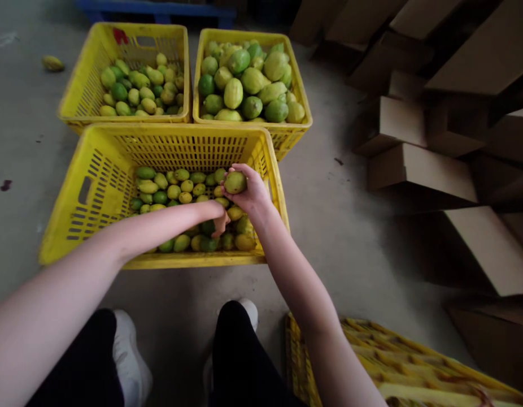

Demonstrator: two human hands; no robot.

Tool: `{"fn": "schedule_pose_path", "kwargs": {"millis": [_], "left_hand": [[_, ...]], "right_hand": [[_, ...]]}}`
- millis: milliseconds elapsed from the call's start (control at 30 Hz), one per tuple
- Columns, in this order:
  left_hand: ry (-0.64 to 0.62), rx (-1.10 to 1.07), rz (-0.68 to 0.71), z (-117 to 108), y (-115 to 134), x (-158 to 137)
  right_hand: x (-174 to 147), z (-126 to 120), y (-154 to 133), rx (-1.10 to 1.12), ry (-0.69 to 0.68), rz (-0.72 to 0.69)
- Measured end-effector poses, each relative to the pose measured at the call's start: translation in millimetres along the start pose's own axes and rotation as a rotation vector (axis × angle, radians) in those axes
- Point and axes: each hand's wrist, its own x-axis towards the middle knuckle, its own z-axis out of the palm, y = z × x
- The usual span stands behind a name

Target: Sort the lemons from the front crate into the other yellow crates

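Observation:
My right hand (pixel 251 189) is closed round a yellow-green lemon (pixel 235 182), palm up, above the right side of the front yellow crate (pixel 177 133). My left hand (pixel 220 221) reaches down into the same crate with its wrist bent. Its fingers curl against a dark green lemon (pixel 208 228); the forearm partly hides the grip. Around both hands lie loose lemons (pixel 182 243), yellow to dark green, in the bottom of the crate. My left forearm covers some of them.
Behind stand two more yellow crates, one with small lemons (pixel 134 97), one heaped with larger lemons (pixel 253 81). A single lemon (pixel 53 63) lies on the floor at left. Cardboard boxes (pixel 439 169) crowd the right side. Another yellow crate (pixel 301 362) is at lower right.

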Motion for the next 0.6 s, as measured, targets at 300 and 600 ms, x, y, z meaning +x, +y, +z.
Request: {"fn": "schedule_pose_path", "kwargs": {"millis": [300,600], "left_hand": [[-0.042,-0.14,-0.025,-145.7,-29.7,-132.6],[0.7,-0.379,0.16,-109.3,-28.1,-186.1]], "right_hand": [[-0.8,5.0,8.9,-0.239,-0.08,-0.114],[-10.8,50.8,29.3,-0.768,-0.228,-0.656]]}}
